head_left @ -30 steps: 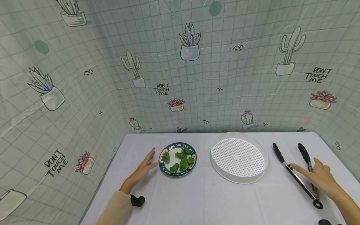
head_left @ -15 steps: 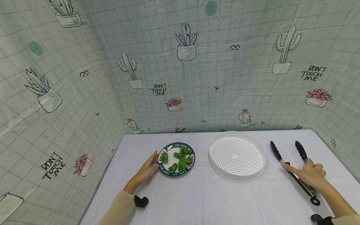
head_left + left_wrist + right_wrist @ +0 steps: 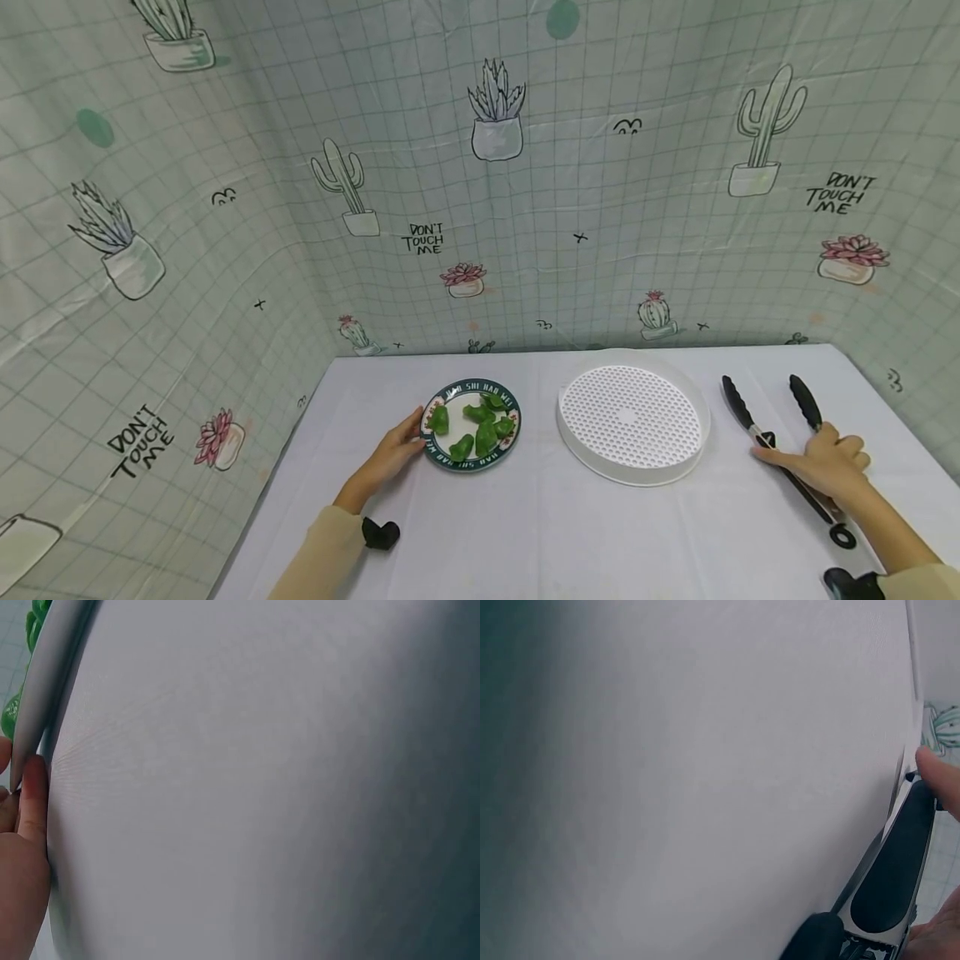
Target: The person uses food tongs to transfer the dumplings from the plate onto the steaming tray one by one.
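Observation:
In the head view, my left hand [image 3: 386, 454] is at the left edge of a round plate [image 3: 468, 467] with a dark green lettered rim. The left wrist view shows its thumb over the rim and a finger [image 3: 34, 799] beneath, pinching it. Several pieces of green pepper [image 3: 486, 437] lie on the plate. At the right, my right hand [image 3: 836, 465] grips a pair of spread tongs [image 3: 737, 402] with black ends and a black ring. Close up in the right wrist view, the thumb lies along the tongs' black grip [image 3: 892, 862]; the fingers are mostly hidden.
A round white tray with a perforated top [image 3: 633, 417] stands between the plate and the tongs. White cloth [image 3: 540, 533] covers the table. Behind and to the left hangs a gridded curtain with cactus prints [image 3: 555, 208].
My left hand has moved right to the plate and taken its rim. My right hand has come down onto the tongs and closed around them. Plate and tray stay in place.

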Demonstrator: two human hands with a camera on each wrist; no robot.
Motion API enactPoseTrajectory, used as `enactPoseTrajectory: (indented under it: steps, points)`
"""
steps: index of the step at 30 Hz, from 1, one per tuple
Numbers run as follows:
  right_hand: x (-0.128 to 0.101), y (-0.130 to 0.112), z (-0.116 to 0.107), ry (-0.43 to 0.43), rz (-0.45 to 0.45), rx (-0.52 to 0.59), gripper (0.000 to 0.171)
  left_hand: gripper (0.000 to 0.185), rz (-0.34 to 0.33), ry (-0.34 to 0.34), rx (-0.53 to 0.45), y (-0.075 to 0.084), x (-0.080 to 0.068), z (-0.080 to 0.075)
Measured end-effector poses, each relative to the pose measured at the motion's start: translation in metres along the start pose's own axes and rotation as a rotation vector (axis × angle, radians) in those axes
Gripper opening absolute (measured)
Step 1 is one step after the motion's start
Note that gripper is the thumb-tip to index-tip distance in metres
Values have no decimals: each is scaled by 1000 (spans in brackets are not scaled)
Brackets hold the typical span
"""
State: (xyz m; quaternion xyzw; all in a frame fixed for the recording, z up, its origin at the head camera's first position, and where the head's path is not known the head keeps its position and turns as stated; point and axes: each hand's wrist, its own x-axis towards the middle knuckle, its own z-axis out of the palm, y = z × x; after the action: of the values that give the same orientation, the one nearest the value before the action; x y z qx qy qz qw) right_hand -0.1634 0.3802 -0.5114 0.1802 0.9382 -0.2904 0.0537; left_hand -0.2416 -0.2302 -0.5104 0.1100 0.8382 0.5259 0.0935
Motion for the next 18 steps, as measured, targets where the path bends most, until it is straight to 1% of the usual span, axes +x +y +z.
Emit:
enactPoseTrajectory:
  steps: [3, 6, 10, 14, 18]
  points:
    - [2, 4, 1, 12, -29, -11, 118, 60, -7, 5, 20, -2, 1, -1]
    - [3, 5, 0, 17, -38, -14, 118, 60, -25, 8, 12, -3, 2, -1]
    - [5, 5, -1, 25, -51, -22, 114, 60, -31, 13, -2, -3, 3, 0]
    - [6, 4, -4, 41, -88, -50, 108, 59, -23, 16, 7, -4, 4, 0]
    - [6, 5, -7, 51, -107, -68, 106, 60, -12, 0, -13, -6, 4, -1]
